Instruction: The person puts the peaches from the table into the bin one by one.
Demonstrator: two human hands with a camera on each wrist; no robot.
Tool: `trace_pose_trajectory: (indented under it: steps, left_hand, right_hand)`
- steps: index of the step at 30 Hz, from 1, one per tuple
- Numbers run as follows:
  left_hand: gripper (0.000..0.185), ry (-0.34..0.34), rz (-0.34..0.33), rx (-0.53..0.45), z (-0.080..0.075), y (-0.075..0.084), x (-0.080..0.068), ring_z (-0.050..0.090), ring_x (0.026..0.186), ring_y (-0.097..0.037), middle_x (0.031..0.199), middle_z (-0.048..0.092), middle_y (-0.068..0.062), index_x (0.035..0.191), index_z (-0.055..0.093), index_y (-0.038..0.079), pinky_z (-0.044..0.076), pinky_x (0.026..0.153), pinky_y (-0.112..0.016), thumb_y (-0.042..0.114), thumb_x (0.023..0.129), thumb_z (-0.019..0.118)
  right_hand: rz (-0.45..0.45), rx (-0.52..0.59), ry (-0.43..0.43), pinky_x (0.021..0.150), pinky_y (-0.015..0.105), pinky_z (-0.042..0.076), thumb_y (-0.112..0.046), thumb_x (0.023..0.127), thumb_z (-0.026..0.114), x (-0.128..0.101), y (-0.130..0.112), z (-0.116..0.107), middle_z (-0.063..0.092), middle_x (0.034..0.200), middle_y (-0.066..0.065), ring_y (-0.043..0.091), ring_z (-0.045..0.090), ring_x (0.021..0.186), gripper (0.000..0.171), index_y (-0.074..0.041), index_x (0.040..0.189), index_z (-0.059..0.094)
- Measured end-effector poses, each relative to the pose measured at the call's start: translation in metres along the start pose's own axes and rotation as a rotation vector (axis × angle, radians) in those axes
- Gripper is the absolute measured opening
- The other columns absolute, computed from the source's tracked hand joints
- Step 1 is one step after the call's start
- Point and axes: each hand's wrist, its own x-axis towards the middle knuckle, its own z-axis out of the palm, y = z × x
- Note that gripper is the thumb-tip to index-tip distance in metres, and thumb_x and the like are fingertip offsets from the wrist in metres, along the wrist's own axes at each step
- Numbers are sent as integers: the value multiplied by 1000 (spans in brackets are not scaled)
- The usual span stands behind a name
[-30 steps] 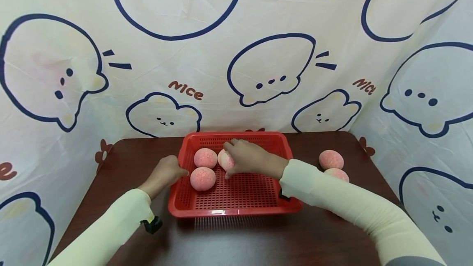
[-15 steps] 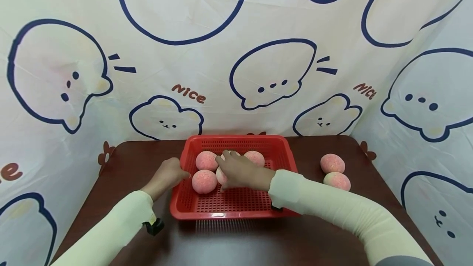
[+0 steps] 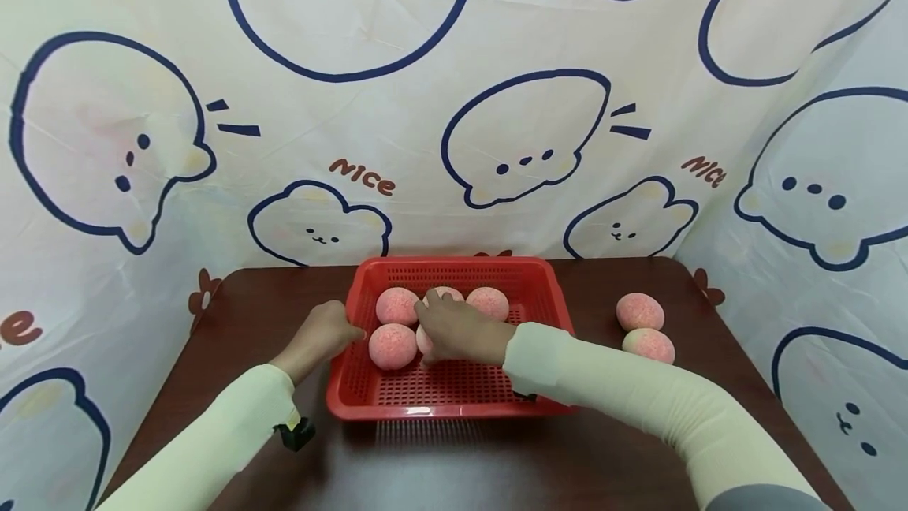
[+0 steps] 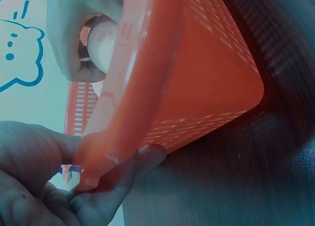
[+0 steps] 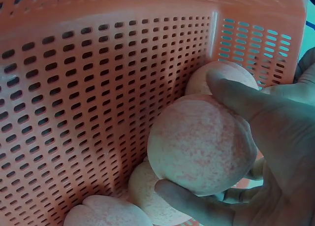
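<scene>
Right hand [image 3: 457,330] drawn nearer — peach [image 5: 202,145] still gripped, basket [image 3: 454,400] unmoved

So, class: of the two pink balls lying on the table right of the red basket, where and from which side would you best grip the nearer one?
Grip the nearer pink ball round its middle from above, fingers on its left and right. It is round, and the farther ball looks to touch its back, so that side is blocked.
</scene>
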Motion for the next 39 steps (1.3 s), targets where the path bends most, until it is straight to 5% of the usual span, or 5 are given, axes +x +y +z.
trace_pose_trajectory:
  steps: [7,17,34,39]
  left_hand:
    - [37,4,2,9,1,0,0,77,75,-25,96,75,-20,119,62,-10,66,76,-45,2,86,72]
    - [37,2,-6,24,1,3,-1,77,75,-25,96,75,-20,120,62,-11,66,76,-45,3,87,72]
    - [40,1,-5,7,-2,5,-2,77,76,-26,101,75,-22,122,60,-10,66,77,-46,5,87,73]
    - [34,-6,-20,22,0,2,1,76,73,-23,95,75,-19,118,62,-9,66,75,-44,4,87,71]
  right_hand:
    - [-21,-15,10,73,32,63,-59,75,85,-1,-1,4,55,136,9,22,62,111,88,-13,142,50]
    - [-60,-72,35,57,24,52,-56,74,86,-5,-3,13,51,116,6,17,52,90,77,-15,130,53]
    - [-118,-180,65,75,29,60,-62,80,79,-4,4,11,55,123,7,19,56,104,76,-13,131,54]
    - [-129,-137,58,81,31,60,-58,77,83,-6,7,11,56,124,6,19,58,108,74,-14,130,55]
